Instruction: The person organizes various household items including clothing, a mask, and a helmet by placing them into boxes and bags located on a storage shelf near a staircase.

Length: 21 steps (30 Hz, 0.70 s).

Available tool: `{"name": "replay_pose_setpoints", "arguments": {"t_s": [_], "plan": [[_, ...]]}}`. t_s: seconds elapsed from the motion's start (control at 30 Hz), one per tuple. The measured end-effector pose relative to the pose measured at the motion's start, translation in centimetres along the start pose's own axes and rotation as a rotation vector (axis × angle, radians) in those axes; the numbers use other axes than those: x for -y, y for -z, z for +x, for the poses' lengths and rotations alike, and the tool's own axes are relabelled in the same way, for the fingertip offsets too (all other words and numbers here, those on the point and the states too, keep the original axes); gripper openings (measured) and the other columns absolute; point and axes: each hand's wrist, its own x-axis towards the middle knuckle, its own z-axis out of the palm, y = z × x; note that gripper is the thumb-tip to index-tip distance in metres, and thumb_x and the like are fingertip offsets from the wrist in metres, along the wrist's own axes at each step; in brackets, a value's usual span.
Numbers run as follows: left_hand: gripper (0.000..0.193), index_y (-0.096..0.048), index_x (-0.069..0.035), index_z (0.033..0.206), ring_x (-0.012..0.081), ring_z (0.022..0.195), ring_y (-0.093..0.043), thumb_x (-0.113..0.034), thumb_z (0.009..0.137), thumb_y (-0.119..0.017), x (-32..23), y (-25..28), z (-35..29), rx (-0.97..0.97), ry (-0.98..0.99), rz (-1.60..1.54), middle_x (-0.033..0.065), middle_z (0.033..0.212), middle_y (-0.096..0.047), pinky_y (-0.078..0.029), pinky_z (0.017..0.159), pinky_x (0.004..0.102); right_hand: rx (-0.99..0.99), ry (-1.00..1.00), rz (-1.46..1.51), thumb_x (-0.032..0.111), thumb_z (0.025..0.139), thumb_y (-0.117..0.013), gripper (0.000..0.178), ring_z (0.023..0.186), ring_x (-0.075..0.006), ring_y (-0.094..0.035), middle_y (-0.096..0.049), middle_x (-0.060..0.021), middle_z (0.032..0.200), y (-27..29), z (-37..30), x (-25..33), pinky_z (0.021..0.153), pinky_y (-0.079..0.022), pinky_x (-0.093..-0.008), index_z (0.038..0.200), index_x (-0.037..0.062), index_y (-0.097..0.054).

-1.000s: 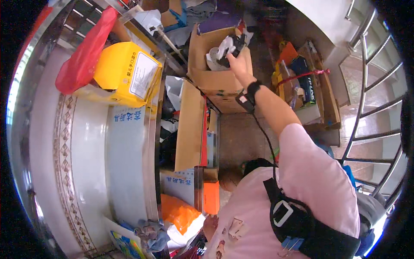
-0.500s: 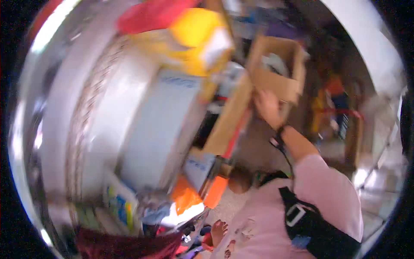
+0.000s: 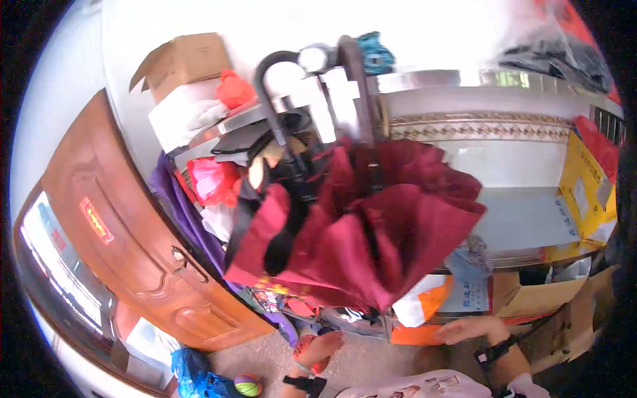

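Observation:
My left hand (image 3: 323, 349) is low in the picture with its fingers stretched out. Something red (image 3: 316, 363) shows right beside it, and I cannot tell whether they touch. My right hand (image 3: 472, 328) is open and flat, its fingers pointing left, in front of an orange box (image 3: 415, 333). Neither hand visibly holds anything. Close ahead, maroon umbrellas (image 3: 405, 232) hang between me and the shelves, their dark curved handles (image 3: 271, 99) upward. Just beyond my right hand stands an open cardboard box (image 3: 541, 298).
A brown wooden door (image 3: 126, 239) stands at left. On the floor are a blue plastic bag (image 3: 194, 375) and a colourful ball (image 3: 248, 385). Shelving holds another cardboard box (image 3: 189, 63), a pink bag (image 3: 212, 180) and a yellow package (image 3: 587, 186) at right.
My view has swung left, bringing the door and the umbrellas into sight. My right hand has come away from an open cardboard box.

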Motion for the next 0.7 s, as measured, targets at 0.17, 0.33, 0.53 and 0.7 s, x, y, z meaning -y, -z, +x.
{"name": "replay_pose_setpoints", "arguments": {"t_s": [0.17, 0.33, 0.53, 0.7], "plan": [[0.037, -0.055, -0.001, 0.109, 0.0144, 0.074, -0.057, -0.027, 0.083, -0.057, -0.8, 10.5, -7.2, -0.224, 0.172, 0.007, 0.0072, 0.083, -0.061, -0.046, 0.063, 0.0265, 0.184, 0.321, -0.269, 0.020, 0.085, -0.057, 0.052, 0.109, -0.0153, -0.048, -0.043, -0.0090, 0.128, -0.8, 1.3, 12.4, 0.094, -0.037, -0.0284, 0.131, 0.0072, -0.036], [0.034, -0.054, 0.000, 0.110, 0.0142, 0.081, -0.058, -0.017, 0.081, -0.059, -8.5, 17.4, -10.6, -0.367, 0.124, 0.146, 0.0086, 0.089, -0.062, -0.047, 0.072, 0.0270, 0.023, -0.018, -0.412, 0.031, 0.081, -0.062, 0.058, 0.116, -0.0241, -0.043, -0.039, -0.0164, 0.130, -2.3, 1.0, 20.5, 0.092, -0.038, -0.0344, 0.130, 0.0098, -0.038], [0.028, -0.055, 0.002, 0.107, 0.0121, 0.084, -0.056, -0.008, 0.081, -0.057, -20.1, 25.3, -10.0, -0.597, -0.194, 0.283, 0.0060, 0.093, -0.061, -0.047, 0.074, 0.0264, -0.055, -0.161, -0.403, 0.028, 0.082, -0.060, 0.063, 0.115, -0.0175, -0.043, -0.047, -0.0109, 0.122, -2.5, 5.5, 17.6, 0.096, -0.034, -0.0303, 0.133, 0.0067, -0.030], [0.023, -0.056, 0.002, 0.104, 0.0098, 0.081, -0.055, -0.007, 0.082, -0.054, -30.3, 29.9, -7.8, -0.738, -0.413, 0.189, 0.0046, 0.092, -0.060, -0.045, 0.069, 0.0223, -0.152, 0.176, -0.498, 0.032, 0.078, -0.063, 0.056, 0.106, -0.0218, -0.050, -0.052, -0.0130, 0.116, 0.1, 5.6, 11.4, 0.088, -0.039, -0.0323, 0.123, 0.0038, -0.044]]}}
